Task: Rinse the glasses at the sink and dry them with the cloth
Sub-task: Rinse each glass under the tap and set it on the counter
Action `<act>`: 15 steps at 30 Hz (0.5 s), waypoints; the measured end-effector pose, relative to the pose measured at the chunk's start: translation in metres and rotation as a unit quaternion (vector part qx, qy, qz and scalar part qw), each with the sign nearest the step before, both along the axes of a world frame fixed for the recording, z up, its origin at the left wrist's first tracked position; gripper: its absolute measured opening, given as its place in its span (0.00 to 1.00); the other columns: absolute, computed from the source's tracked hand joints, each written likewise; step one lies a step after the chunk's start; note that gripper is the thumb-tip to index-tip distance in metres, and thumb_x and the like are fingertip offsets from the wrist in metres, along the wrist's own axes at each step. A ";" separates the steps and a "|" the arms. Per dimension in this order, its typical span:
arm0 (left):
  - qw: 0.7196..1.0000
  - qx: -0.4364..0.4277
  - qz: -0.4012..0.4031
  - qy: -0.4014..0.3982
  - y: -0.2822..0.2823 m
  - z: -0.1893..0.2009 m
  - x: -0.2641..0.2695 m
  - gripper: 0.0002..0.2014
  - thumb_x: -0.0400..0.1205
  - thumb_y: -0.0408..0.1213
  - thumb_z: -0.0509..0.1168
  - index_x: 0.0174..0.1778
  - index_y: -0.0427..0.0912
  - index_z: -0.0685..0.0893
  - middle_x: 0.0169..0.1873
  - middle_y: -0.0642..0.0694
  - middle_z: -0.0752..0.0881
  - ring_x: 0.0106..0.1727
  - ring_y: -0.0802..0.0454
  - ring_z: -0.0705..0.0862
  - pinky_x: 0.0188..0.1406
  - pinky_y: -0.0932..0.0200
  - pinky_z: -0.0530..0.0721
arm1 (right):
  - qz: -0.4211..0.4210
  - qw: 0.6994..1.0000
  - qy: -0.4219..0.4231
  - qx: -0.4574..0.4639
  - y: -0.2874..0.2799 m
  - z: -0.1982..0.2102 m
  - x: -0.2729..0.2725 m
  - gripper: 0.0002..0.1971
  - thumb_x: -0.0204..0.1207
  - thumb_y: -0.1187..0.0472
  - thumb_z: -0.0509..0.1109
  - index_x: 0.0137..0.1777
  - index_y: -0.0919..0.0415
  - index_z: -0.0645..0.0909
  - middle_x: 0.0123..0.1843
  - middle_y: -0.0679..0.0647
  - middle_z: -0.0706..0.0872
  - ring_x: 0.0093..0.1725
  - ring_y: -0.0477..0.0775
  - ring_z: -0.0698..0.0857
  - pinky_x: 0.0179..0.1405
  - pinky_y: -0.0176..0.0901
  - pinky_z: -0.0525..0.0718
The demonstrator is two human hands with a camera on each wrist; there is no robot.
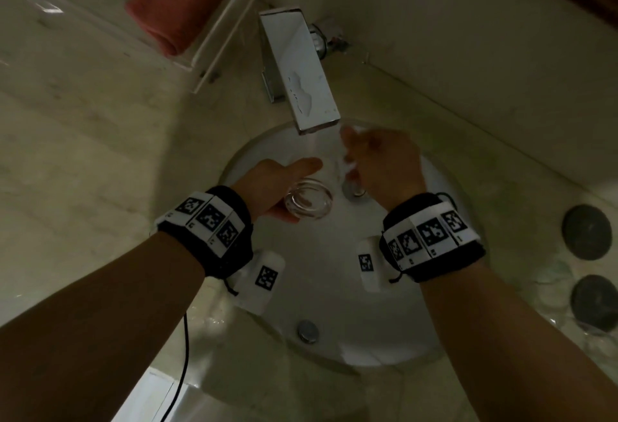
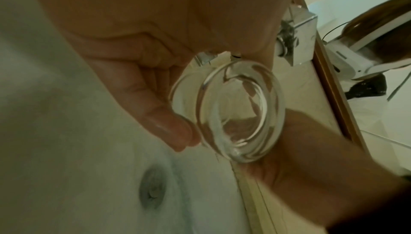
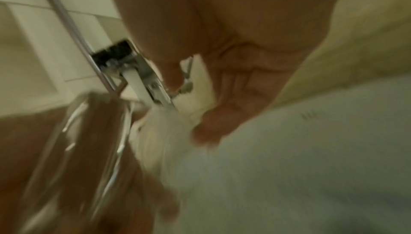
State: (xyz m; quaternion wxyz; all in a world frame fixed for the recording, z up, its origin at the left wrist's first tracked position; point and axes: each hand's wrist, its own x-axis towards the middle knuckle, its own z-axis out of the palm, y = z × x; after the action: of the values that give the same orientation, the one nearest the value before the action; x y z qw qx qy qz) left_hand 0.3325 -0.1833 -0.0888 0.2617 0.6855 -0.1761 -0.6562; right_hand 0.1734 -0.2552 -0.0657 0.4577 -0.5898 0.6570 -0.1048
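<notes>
Over the white sink, my left hand grips a clear glass on its side, thick base towards me. In the left wrist view the thumb and fingers curl round the glass. Water runs from the square chrome faucet just beyond it. My right hand is beside the stream with loosely curled fingers. In the blurred right wrist view it holds nothing, and the glass lies apart at the left. The red cloth lies folded in a clear tray at the upper left.
The drain sits below my right hand, and an overflow hole is on the near wall. Two dark round discs and faint clear glassware stand on the counter at the right. A beige stone counter surrounds the basin.
</notes>
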 end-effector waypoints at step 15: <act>0.998 -0.014 -0.040 -0.050 0.017 0.017 0.006 0.18 0.78 0.54 0.73 0.38 0.39 0.87 0.34 0.44 0.89 0.33 0.51 0.88 0.29 0.58 0.88 | -0.079 0.974 -0.126 -0.173 -0.041 0.040 0.022 0.09 0.72 0.59 0.78 0.52 0.56 0.89 0.47 0.40 0.90 0.49 0.34 0.88 0.51 0.30 0.85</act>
State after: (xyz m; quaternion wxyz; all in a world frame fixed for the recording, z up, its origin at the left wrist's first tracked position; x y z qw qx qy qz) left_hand 0.3381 -0.1667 -0.0716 0.2359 0.7061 -0.2258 -0.6283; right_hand 0.1951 -0.2966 -0.0253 0.4182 -0.5884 0.6102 -0.3263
